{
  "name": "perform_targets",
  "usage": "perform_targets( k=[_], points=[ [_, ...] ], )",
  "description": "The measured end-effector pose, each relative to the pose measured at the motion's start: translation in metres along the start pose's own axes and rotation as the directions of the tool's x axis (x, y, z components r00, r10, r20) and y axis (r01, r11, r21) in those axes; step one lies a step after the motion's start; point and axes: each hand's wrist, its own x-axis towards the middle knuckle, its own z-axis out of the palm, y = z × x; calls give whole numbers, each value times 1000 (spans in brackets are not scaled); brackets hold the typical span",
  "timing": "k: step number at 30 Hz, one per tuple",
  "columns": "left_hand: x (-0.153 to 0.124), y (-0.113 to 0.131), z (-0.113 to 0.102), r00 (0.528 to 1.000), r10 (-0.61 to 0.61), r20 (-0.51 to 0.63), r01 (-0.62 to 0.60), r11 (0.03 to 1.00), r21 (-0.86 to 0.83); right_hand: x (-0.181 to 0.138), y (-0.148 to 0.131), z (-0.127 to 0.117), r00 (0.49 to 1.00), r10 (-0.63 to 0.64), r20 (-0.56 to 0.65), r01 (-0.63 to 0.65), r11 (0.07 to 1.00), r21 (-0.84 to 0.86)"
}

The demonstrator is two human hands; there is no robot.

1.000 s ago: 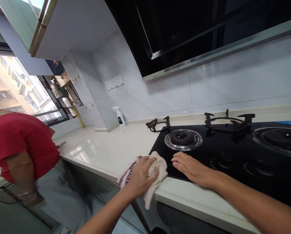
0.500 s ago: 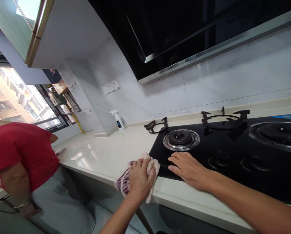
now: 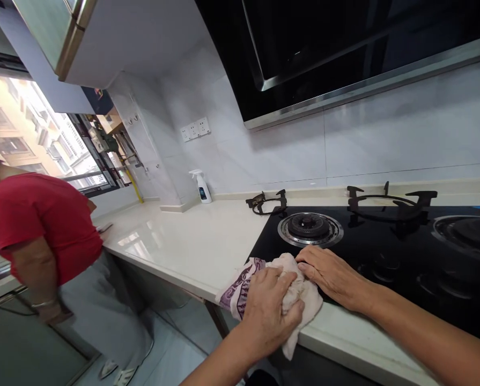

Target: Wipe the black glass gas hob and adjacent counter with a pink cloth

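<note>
A white towel (image 3: pixel 310 300) with a purple patterned end lies bunched over the front left corner of the black gas cooktop (image 3: pixel 259 249) and the counter edge. My left hand (image 3: pixel 267 305) is closed over the towel, pressing it down, and one corner hangs over the front edge. My right hand (image 3: pixel 334 276) rests on the cooktop's front edge, palm down, its fingers stretched out and their tips against the towel. Just behind the hands is the left burner (image 3: pixel 310 228), with its pan support taken off.
Pan supports stand off the burners, one (image 3: pixel 267 203) on the back counter, another (image 3: pixel 390 206) at the cooktop's rear. A spray bottle (image 3: pixel 202 187) stands by the wall. The range hood (image 3: pixel 344 59) hangs above. At left, a person in a red shirt (image 3: pixel 54 225) stands beside the counter (image 3: pixel 171 236).
My left hand has moved right with the towel, from the counter edge onto the cooktop's corner, up against my right hand. The view has shifted slightly.
</note>
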Motion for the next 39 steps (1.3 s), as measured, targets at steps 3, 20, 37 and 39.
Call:
perform_targets(
  k=[3,20,37,39],
  points=[
    [-10,-24,-8,999,15,-43,-14,1000,15,-2,3,3,1000,-18,21,19,1000,-4],
    [-35,-162,-72,826,-528,-199,563,747,354,1,0,-6,998,17,59,-14,999,-40],
    [-44,-137,-59,809,-521,-274,588,700,405,3,1,7,1000,-13,-3,13,994,-112],
    [-48,-122,-51,831,-463,-309,554,738,385,2,2,9,1000,-20,-10,19,993,-113]
  ],
)
